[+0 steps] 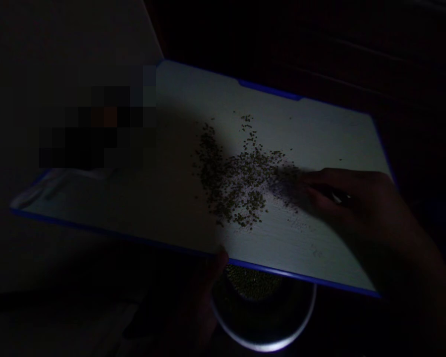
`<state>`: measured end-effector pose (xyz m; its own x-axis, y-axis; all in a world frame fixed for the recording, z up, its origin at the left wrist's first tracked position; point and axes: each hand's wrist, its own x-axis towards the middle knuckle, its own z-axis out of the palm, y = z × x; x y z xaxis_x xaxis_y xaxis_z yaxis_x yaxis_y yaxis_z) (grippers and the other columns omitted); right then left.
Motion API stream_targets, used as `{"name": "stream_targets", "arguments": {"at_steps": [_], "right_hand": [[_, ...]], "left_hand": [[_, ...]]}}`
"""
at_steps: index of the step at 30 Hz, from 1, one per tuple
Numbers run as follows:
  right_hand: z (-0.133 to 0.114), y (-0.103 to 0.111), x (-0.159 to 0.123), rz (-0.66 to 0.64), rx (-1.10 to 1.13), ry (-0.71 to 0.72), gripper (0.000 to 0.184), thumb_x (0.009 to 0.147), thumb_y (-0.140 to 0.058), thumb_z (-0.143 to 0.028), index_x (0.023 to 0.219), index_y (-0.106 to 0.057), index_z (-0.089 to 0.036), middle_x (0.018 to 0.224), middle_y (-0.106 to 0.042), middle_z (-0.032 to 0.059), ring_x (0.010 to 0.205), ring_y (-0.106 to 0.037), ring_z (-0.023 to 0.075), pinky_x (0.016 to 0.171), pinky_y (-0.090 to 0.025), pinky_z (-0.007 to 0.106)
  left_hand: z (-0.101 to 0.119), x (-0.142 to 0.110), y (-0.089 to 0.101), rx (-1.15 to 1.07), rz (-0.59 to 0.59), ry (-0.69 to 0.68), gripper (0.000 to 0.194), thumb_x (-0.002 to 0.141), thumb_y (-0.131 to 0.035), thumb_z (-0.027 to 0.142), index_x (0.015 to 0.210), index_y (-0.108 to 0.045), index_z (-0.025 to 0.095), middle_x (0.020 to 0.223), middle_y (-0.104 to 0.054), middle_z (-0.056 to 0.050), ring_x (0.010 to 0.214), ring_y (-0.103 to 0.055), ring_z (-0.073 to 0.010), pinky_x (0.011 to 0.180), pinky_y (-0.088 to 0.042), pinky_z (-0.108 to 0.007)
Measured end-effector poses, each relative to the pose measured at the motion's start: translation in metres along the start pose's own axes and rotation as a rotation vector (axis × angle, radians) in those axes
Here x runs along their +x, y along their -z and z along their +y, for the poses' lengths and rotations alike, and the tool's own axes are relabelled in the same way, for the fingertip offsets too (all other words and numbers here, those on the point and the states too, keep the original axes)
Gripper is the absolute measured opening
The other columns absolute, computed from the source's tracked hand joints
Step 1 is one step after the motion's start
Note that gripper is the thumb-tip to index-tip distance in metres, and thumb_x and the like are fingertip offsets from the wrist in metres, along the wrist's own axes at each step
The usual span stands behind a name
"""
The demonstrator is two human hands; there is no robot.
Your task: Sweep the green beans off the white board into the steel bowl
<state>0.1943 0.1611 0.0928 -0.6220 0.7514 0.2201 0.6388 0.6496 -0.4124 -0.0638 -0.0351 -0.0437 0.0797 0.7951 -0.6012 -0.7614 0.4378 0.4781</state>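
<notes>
A pale board with blue edging lies tilted across the view. Small greenish beans, probably mung beans, are scattered over its middle, with finer pale bits among them. My left hand grips the near edge, its thumb over the rim and its other fingers hidden under the board in the dark. Over the right part of the board is my right hand, fingers pinched together beside the beans. Something dark and slim with a light glint shows in that pinch; its kind is unclear. The area at its fingertips is blurred.
Below the near edge stands a round bowl with a bright rim, more beans inside and partly covered by the board. A pixelated patch hides the board's left end. Surroundings are very dark.
</notes>
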Motion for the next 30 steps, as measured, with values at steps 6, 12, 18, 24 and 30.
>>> {"name": "stream_targets", "arguments": {"at_steps": [6, 12, 18, 24, 30], "right_hand": [[0.007, -0.004, 0.0, 0.107, -0.016, -0.044, 0.026, 0.113, -0.069, -0.036, 0.126, -0.087, -0.022, 0.101, -0.09, 0.0071, 0.078, -0.082, 0.0185, 0.058, -0.058, 0.027], [0.012, -0.008, 0.009, 0.24, -0.043, -0.105, 0.021, 0.113, -0.071, -0.037, 0.12, -0.087, -0.026, 0.099, -0.085, 0.008, 0.088, -0.081, 0.0237, 0.061, -0.059, 0.03], [0.009, -0.031, 0.024, 0.293, -0.071, 0.015, 0.019, 0.11, -0.072, -0.025, 0.12, -0.088, -0.022, 0.102, -0.083, 0.0093, 0.089, -0.079, 0.0237, 0.071, -0.064, 0.036], [-0.001, -0.028, 0.021, 0.233, -0.107, 0.136, 0.021, 0.11, -0.071, -0.016, 0.123, -0.086, -0.025, 0.109, -0.084, 0.0091, 0.096, -0.08, 0.0247, 0.079, -0.064, 0.04], [-0.006, -0.021, 0.012, 0.178, -0.066, 0.222, 0.021, 0.109, -0.072, -0.013, 0.122, -0.083, -0.025, 0.105, -0.083, 0.0074, 0.092, -0.079, 0.0227, 0.077, -0.061, 0.038]], "left_hand": [[-0.003, 0.001, -0.008, -0.161, 0.135, 0.082, 0.056, 0.105, -0.084, 0.053, 0.157, -0.078, 0.034, 0.161, -0.08, -0.005, 0.175, -0.043, -0.0378, 0.148, -0.028, -0.062], [0.0, 0.0, -0.013, -0.159, 0.131, 0.095, 0.054, 0.104, -0.087, 0.051, 0.154, -0.079, 0.033, 0.164, -0.078, -0.003, 0.173, -0.047, -0.0367, 0.147, -0.034, -0.056], [0.0, 0.002, -0.017, -0.219, 0.132, 0.179, 0.074, 0.098, -0.096, 0.04, 0.166, -0.068, 0.028, 0.163, -0.079, -0.008, 0.17, -0.053, -0.0369, 0.146, -0.036, -0.055], [0.004, -0.005, -0.031, -0.209, 0.151, 0.218, 0.074, 0.095, -0.098, 0.043, 0.162, -0.072, 0.025, 0.162, -0.079, -0.008, 0.169, -0.053, -0.038, 0.145, -0.04, -0.053], [-0.002, -0.006, -0.039, -0.181, 0.175, 0.181, 0.063, 0.094, -0.098, 0.046, 0.151, -0.081, 0.027, 0.16, -0.081, -0.009, 0.168, -0.056, -0.04, 0.144, -0.041, -0.056]]}}
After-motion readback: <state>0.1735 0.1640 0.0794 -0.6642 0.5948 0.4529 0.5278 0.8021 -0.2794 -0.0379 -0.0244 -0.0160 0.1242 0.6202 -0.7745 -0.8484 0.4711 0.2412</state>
